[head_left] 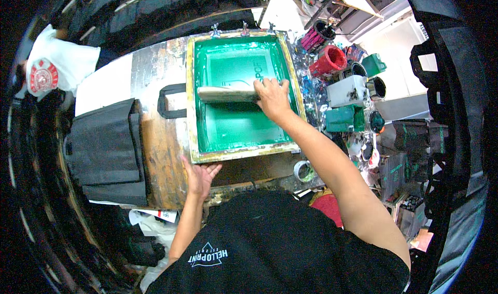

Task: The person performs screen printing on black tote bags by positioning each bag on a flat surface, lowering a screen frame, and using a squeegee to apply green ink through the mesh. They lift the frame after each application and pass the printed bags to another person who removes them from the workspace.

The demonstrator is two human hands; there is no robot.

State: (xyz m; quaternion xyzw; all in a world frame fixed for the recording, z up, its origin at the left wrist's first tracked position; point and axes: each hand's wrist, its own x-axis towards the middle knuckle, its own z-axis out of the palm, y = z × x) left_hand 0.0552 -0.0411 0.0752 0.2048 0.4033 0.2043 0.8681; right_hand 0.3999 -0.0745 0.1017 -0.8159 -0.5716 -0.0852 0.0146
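My right hand (272, 99) is closed around the right end of a wide wooden squeegee (225, 93), which stands crosswise on the mesh of a screen-printing frame (190, 122). Green ink coats the mesh (238, 122) and rims its inner edges. My left hand (201, 175) has its fingers spread, palm up, at the near left corner of the frame; it holds nothing, and a light touch on the wood cannot be ruled out. From under the frame's left side sticks out a black bag handle (167, 101); the rest of that bag is hidden.
Black fabric bags (104, 143) lie on the table at left. Clamps (244, 29) line the frame's far edge. At right stand a red ink bucket (331, 60), a white container (346, 90) and a green container (342, 118). A tape roll (303, 171) sits nearby. Far left is a person (59, 65).
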